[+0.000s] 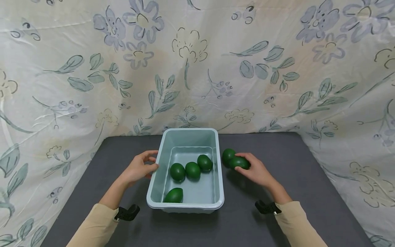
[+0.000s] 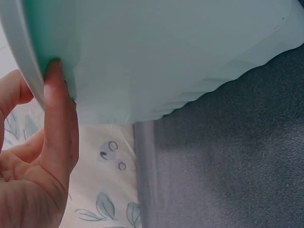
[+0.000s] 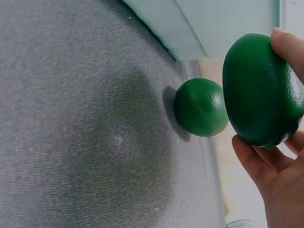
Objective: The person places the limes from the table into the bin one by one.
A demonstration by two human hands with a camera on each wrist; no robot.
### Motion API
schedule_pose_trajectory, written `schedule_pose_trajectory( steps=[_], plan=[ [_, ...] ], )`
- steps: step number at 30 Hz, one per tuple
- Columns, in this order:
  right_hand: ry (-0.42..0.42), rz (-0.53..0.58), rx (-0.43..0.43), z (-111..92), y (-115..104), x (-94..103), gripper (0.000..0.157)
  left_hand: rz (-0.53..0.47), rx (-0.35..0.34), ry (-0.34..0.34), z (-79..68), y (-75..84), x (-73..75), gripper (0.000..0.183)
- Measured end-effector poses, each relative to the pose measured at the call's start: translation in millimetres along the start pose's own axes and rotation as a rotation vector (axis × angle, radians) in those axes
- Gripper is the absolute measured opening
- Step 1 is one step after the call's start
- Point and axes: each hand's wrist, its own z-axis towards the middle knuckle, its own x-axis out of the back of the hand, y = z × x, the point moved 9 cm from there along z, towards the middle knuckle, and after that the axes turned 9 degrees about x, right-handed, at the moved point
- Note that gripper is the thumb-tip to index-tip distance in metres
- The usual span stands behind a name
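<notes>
A pale blue-green plastic bin (image 1: pixel 185 206) holds several glossy dark green fruits, one of them (image 1: pixel 174 196) in its near left corner. At the bin's left side my left hand (image 1: pixel 140 168) holds the rim, with a finger (image 2: pixel 55 90) against the outer wall just below it. To the right of the bin, my right hand (image 1: pixel 257 173) grips an oval green fruit (image 3: pixel 256 90) between thumb and fingers, its skin lightly textured. Just beyond that fruit, another green fruit (image 1: pixel 228 156) rests on the table beside the bin's right wall.
The bin stands on a dark grey cloth-covered table (image 1: pixel 277 151). A pale curtain (image 1: pixel 210 103) printed with flowers and leaves hangs behind the table and along its sides. Black bands (image 1: pixel 127 212) circle both wrists over beige sleeves.
</notes>
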Motion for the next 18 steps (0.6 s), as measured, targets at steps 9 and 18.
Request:
schedule_pose_trajectory(
  steps=[9, 18],
  plan=[
    [0.001, -0.002, 0.001, 8, -6, 2.6, 0.050, 0.002, -0.005, 0.000, 0.0, 0.4, 0.6, 0.058],
    [0.014, 0.015, 0.020, 16, -12, 7.5, 0.050, -0.006, -0.002, 0.001, -0.5, 0.5, 0.5, 0.058]
  ],
)
